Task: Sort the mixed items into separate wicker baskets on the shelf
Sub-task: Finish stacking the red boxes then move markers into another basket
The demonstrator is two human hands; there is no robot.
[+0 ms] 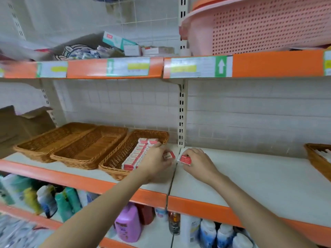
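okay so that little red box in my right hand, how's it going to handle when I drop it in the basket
The red box looks like thin card, so probably light and stiff, though easy to crush. Its flat faces should stop it rolling; pinched in your right hand, it would likely stack on the rows in the basket.

A white, orange-edged shelf (250,176) carries three wicker baskets side by side (44,142) (86,149) (116,158), a cardboard box (16,126) at left, another basket (315,156) at far right.

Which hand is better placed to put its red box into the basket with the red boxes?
Probably the left hand: it holds its red box beside that basket; the right hand is farther away.
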